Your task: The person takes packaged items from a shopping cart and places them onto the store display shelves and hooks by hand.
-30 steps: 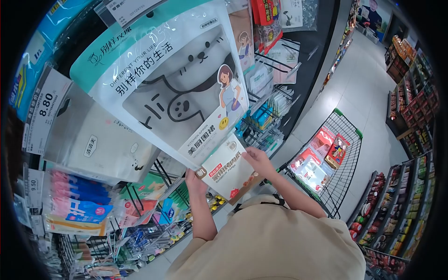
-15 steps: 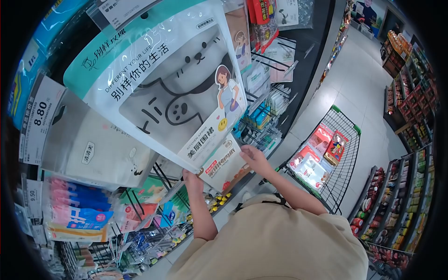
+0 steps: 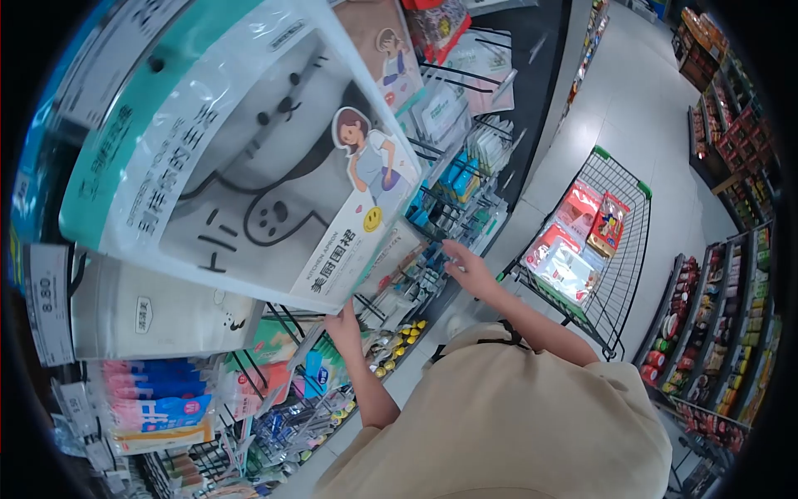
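Note:
A large apron package (image 3: 274,166) with a teal top, a grey cartoon dog and a drawn figure hangs at the front of the rack. My left hand (image 3: 344,331) is at its lower edge, and the fingertips are partly hidden there. My right hand (image 3: 467,270) is to the right of the rack, fingers slightly curled and apart, with nothing in it. Between the hands and further back, a blurred pale paper pack (image 3: 397,259) shows partly behind the apron package; neither hand visibly holds it.
Black wire hooks with small packets (image 3: 440,112) line the rack. Glove packs (image 3: 158,403) hang at lower left, below a price tag (image 3: 48,306). A wire shopping cart (image 3: 629,249) holding several packages stands in the aisle at right. Stocked shelves (image 3: 723,341) line the far side.
The pale paper pack has left my hands and moved back toward the rack. My right hand has come away from it. The view has shifted, and the apron package looks larger and further left.

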### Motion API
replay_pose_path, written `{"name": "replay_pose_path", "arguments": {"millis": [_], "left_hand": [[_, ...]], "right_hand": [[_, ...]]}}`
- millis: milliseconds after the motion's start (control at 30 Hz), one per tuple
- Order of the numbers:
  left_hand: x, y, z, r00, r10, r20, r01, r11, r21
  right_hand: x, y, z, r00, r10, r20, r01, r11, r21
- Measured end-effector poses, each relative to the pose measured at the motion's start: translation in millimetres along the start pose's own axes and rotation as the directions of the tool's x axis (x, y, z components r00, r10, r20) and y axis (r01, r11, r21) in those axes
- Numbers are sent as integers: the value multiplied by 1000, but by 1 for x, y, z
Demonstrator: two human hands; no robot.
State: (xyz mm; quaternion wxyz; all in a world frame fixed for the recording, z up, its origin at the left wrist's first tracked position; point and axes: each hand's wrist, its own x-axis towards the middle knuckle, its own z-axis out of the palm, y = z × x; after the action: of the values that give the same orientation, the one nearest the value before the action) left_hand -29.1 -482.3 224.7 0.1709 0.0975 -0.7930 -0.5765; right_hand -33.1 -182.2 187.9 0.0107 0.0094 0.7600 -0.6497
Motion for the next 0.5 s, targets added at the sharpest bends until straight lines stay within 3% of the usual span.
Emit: {"name": "replay_pose_path", "arguments": {"millis": [67,100,167,200,267,333,400,500], "left_hand": [[-4,1,-7,999,-4,37,-7,957,291],[-6,1,-11,998,-3,58,-14,952,305],[-7,1,-16,918,-319,237,160,842,516],[-8,0,-12,909,-323,261,143,834,534],[-14,-3,5,820,-406,403,250,888,386],[-21,4,33,772,-397,497,210,896,390],[-29,16,70,727,-312,611,202,949,243],[-41,31,130,609,-312,729,124,946,301]], "right_hand": [[-8,15,-13,997,2,-75,5,996,87],[-12,20,-22,993,0,-121,9,998,68],[-19,42,-41,983,36,-179,-13,992,126],[-25,53,-52,973,61,-224,-23,985,169],[-37,71,-75,941,103,-323,-33,976,215],[-52,87,-102,913,150,-379,-62,970,234],[-66,101,-120,851,261,-457,-95,931,354],[-87,135,-151,779,310,-545,-117,926,359]]}}
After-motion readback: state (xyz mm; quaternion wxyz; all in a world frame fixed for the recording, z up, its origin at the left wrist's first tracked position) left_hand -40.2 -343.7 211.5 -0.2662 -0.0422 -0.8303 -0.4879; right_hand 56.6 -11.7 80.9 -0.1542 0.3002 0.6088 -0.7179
